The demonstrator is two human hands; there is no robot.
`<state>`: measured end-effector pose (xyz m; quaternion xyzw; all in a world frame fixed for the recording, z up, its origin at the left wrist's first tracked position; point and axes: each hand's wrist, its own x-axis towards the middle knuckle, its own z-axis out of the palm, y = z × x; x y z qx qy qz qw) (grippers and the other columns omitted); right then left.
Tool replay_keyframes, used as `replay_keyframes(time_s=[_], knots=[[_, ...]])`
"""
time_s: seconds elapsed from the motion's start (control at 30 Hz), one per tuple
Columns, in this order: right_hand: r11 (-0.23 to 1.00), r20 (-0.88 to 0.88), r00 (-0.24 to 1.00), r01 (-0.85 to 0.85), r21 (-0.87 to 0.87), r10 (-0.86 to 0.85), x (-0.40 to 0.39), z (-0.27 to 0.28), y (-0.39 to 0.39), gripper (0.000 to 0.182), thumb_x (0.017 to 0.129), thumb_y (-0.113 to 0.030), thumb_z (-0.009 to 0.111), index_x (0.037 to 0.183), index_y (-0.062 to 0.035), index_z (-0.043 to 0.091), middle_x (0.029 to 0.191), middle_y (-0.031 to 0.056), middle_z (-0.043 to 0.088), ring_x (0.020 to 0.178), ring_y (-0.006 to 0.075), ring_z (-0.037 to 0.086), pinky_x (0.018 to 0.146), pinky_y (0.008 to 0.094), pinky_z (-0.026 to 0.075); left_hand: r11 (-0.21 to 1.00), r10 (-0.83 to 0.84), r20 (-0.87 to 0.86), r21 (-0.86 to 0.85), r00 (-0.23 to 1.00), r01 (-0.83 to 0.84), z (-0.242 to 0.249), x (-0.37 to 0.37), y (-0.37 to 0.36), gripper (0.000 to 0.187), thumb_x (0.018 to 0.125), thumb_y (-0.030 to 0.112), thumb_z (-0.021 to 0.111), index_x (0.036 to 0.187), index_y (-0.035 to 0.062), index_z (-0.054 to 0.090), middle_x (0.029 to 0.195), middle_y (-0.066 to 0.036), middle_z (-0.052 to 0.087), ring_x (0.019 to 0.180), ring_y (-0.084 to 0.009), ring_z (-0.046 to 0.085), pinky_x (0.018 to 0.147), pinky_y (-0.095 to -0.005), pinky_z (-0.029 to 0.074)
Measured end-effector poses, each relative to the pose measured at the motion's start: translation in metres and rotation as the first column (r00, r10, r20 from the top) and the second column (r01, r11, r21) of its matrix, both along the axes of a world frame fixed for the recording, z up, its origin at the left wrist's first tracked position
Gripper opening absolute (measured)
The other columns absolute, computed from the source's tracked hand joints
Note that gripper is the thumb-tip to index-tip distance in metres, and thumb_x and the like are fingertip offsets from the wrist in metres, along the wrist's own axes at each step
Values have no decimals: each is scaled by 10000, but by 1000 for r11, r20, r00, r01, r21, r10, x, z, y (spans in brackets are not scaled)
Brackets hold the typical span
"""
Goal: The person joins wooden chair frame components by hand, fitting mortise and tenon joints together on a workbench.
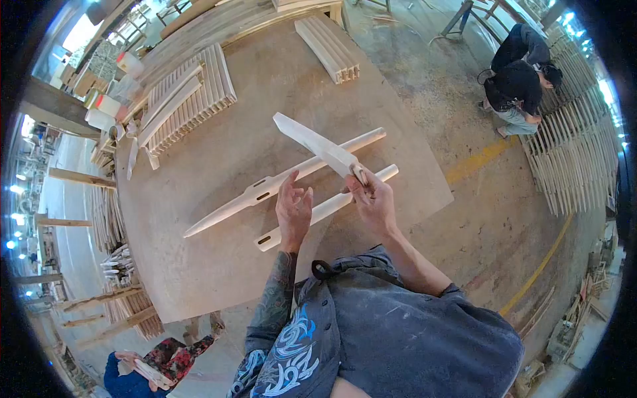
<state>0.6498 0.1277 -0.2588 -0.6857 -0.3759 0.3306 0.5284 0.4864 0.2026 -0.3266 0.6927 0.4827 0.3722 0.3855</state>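
Note:
My right hand (375, 202) is closed around one end of a pale, flat wooden rail (312, 140), which is lifted above the table and slants up to the left. My left hand (294, 209) has its fingers apart and holds nothing; it hovers over the wooden legs. Beneath lies a long, tapered wooden leg (229, 211) with slots near its middle, partly hidden under the rail. Closer to me is a shorter wooden leg (318, 213) with a slot at its left end. Both hands partly cover the view of it.
The pieces lie on a broad brown tabletop (199, 278). Stacked slatted pieces (192, 99) sit at its far left, and another bundle (327, 50) at the far edge. Jars (109, 106) stand at left. One person (517, 86) bends over wooden pieces at right; another (149, 371) is at lower left.

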Motion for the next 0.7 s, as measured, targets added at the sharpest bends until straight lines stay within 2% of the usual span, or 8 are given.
replay_keyframes(time_s=[0.03,0.07,0.13,0.2,0.3,0.37,0.47,0.7], knots=[[1000,-107,994,-3,5,3,-3,0,1,362,937,-266,602,1222,-43,597,781,26,666,689,71,571,640,251,478,1000,-2,0,-3,1000,2,4,3,2,536,835,101,679,1329,58,475,1218,-135,579,877,-184,625,766,-319,543],[1000,-212,977,-5,10,7,-5,1,2,342,951,-245,583,1223,-39,594,778,7,657,703,63,560,640,246,470,994,-53,-54,95,997,58,8,6,5,559,797,90,703,1312,58,487,1253,-125,551,892,-212,613,774,-343,536],[999,-232,972,-22,22,27,-8,10,3,326,955,-225,576,1219,-36,595,801,-1,653,719,60,554,637,242,464,975,-97,-112,189,989,117,22,17,12,583,759,79,727,1295,58,499,1289,-115,523,908,-241,601,783,-366,528],[998,-251,967,-41,39,49,-11,12,4,310,959,-205,569,1216,-32,596,824,-10,649,735,57,548,634,238,459,932,-81,-122,343,989,118,40,32,20,655,689,59,752,1293,87,502,1352,-109,460,1046,-291,558,874,-405,498],[994,-316,943,-87,67,104,-15,8,2,342,947,-163,584,1256,-21,557,925,9,656,784,62,557,669,232,464,894,-133,-209,396,969,208,71,45,32,701,645,35,747,1296,128,504,1381,-97,427,1148,-317,507,945,-414,462],[972,-408,891,-130,194,200,-18,12,2,448,922,-120,610,1338,-19,477,1014,11,645,842,71,571,724,227,472,870,-173,-268,409,948,274,73,46,45,704,641,38,746,1294,144,506,1371,-92,444,1145,-317,512,947,-412,463],[967,-294,929,-172,190,223,-11,21,0,565,901,-96,630,1408,-24,391,1060,28,647,889,84,580,777,232,473,821,-210,-308,459,928,339,73,42,57,693,642,40,738,1287,160,514,1337,-82,490,1135,-313,524,948,-410,464],[969,-198,957,-182,165,213,-4,10,-3,629,869,-88,666,1427,-51,379,1096,73,653,847,81,593,733,223,492,811,-220,-228,498,949,307,105,36,57,643,647,61,728,1257,140,540,1245,-85,576,1110,-310,554,945,-417,462]])
